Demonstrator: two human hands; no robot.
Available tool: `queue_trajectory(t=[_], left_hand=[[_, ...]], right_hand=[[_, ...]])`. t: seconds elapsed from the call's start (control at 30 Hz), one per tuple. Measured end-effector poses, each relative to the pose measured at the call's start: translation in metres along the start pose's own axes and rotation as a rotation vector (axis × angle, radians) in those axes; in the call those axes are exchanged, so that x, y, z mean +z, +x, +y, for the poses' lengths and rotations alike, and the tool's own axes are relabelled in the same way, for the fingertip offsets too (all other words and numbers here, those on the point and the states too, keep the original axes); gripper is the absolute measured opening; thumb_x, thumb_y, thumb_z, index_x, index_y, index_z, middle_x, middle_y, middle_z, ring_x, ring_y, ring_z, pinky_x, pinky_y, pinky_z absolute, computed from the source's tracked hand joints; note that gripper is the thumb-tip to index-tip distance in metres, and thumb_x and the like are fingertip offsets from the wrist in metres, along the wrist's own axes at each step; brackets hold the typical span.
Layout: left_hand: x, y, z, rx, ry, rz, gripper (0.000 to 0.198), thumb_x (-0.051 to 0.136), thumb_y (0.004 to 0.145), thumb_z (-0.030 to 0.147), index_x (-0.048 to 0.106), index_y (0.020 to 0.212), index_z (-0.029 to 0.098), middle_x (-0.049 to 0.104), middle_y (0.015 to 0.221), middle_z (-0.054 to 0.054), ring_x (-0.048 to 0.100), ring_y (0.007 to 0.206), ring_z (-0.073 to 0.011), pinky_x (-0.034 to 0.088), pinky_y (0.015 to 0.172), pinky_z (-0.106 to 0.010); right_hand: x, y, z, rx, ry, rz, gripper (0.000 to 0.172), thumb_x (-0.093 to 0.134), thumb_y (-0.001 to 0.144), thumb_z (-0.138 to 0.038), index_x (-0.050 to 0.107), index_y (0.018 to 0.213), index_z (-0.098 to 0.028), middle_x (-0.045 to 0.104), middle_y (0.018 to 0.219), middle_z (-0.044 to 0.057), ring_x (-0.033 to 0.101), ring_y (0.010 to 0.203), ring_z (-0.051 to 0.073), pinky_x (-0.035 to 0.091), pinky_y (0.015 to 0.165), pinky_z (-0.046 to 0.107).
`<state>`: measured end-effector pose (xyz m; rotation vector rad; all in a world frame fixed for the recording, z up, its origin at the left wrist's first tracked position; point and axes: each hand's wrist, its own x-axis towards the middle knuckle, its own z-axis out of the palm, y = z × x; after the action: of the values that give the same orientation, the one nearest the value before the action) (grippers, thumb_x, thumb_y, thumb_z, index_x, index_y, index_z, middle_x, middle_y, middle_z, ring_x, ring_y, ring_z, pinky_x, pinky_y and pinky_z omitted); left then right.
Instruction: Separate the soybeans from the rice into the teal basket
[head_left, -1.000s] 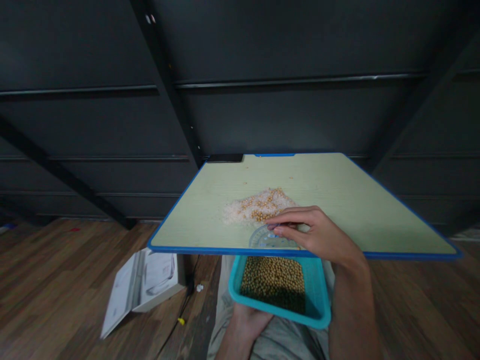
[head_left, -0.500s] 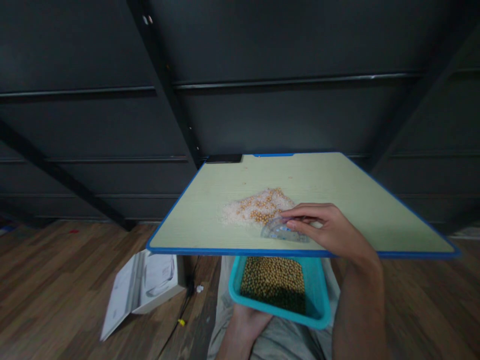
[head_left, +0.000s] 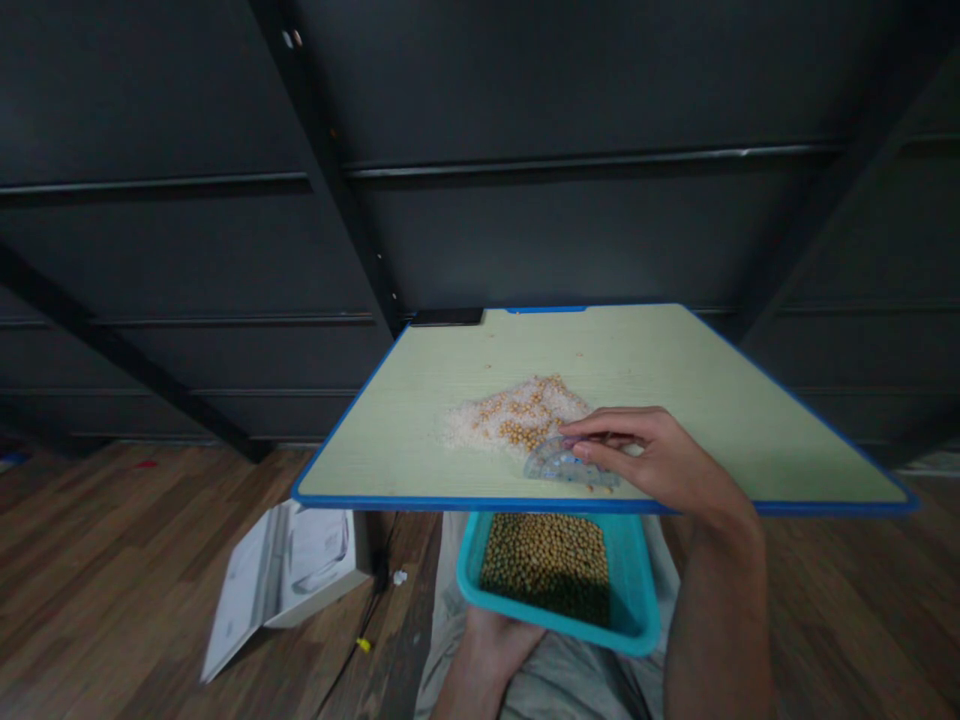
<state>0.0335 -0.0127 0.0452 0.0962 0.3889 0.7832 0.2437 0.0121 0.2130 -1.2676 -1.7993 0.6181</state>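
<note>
Pinched in the fingers of my right hand [head_left: 649, 455] is a clear plastic protractor [head_left: 551, 462], low over the pale folding table [head_left: 675, 360]. It lies at the near right side of a pile of white rice grains [head_left: 469, 425] mixed with yellow soybeans [head_left: 517, 433]. A few loose beans [head_left: 600, 489] show between the protractor and the table's blue front edge. Below that edge, my left hand [head_left: 499, 640] holds up a turquoise plastic basket [head_left: 637, 600] from underneath, its fingers mostly hidden. Many soybeans [head_left: 547, 560] fill the basket's left and middle part.
A flat black object [head_left: 448, 317] rests at the table's far left corner. On the wooden floor [head_left: 135, 560] to the left stand an opened white box [head_left: 322, 560] and a dark cable [head_left: 367, 620] with a yellow tag. Dark metal panels [head_left: 562, 220] rise behind the table.
The protractor has shifted very slightly toward me. A few beans now show at its near edge. The basket and my left hand are nearly unmoved.
</note>
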Motion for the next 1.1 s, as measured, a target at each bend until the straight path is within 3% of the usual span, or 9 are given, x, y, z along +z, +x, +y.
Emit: queue_trajectory(t=[0.23,0.33,0.47,0.67,0.87,1.1], left_hand=[[-0.023,0.006,-0.004,0.007,0.014,-0.004,0.029,0.058,0.083,0.036,0.070,0.108,0.028,0.077,0.111,-0.001,0.069,0.102,-0.0257,0.042,0.108,-0.044],[-0.030,0.009,-0.006,0.012,0.024,-0.032,0.035,0.059,0.082,0.031,0.064,0.117,0.030,0.076,0.114,0.000,0.068,0.106,-0.0245,0.042,0.107,-0.041],[-0.024,0.009,-0.005,-0.003,0.004,-0.042,0.036,0.059,0.082,0.028,0.064,0.118,0.032,0.073,0.120,0.001,0.068,0.106,-0.0239,0.043,0.107,-0.041],[-0.013,0.006,-0.003,0.004,-0.019,0.012,0.027,0.059,0.083,0.033,0.071,0.107,0.031,0.079,0.104,-0.001,0.064,0.114,-0.0249,0.041,0.109,-0.042],[-0.020,0.006,-0.004,0.010,0.022,-0.038,0.025,0.056,0.084,0.035,0.073,0.101,0.029,0.076,0.113,0.000,0.066,0.111,-0.0247,0.041,0.109,-0.042],[-0.012,0.005,-0.004,0.003,-0.005,-0.061,0.028,0.050,0.088,0.036,0.075,0.096,0.026,0.077,0.109,-0.001,0.060,0.121,-0.0241,0.040,0.110,-0.041]], right_hand=[[0.002,0.001,-0.007,0.031,0.045,-0.053,0.021,0.067,0.085,-0.021,0.075,0.103,-0.026,0.076,0.102,0.002,0.070,0.091,0.017,0.056,0.075,0.028],[0.003,0.000,-0.007,0.064,0.059,-0.083,0.021,0.067,0.085,-0.022,0.075,0.104,-0.027,0.076,0.103,0.001,0.069,0.093,0.016,0.055,0.078,0.027],[0.004,0.000,-0.008,0.060,0.072,-0.116,0.022,0.068,0.085,-0.023,0.074,0.105,-0.029,0.075,0.105,0.000,0.069,0.094,0.016,0.055,0.078,0.027],[0.006,0.003,-0.009,0.028,0.057,-0.114,0.021,0.067,0.086,-0.023,0.075,0.105,-0.027,0.076,0.103,0.001,0.069,0.093,0.017,0.055,0.078,0.029],[0.011,0.010,-0.005,-0.058,-0.095,0.046,0.021,0.062,0.088,-0.021,0.074,0.104,-0.028,0.075,0.105,0.001,0.069,0.095,0.019,0.053,0.087,0.036],[0.016,0.017,-0.001,-0.087,-0.187,0.148,0.023,0.059,0.090,-0.020,0.072,0.107,-0.029,0.074,0.108,0.001,0.067,0.100,0.020,0.050,0.092,0.040]])
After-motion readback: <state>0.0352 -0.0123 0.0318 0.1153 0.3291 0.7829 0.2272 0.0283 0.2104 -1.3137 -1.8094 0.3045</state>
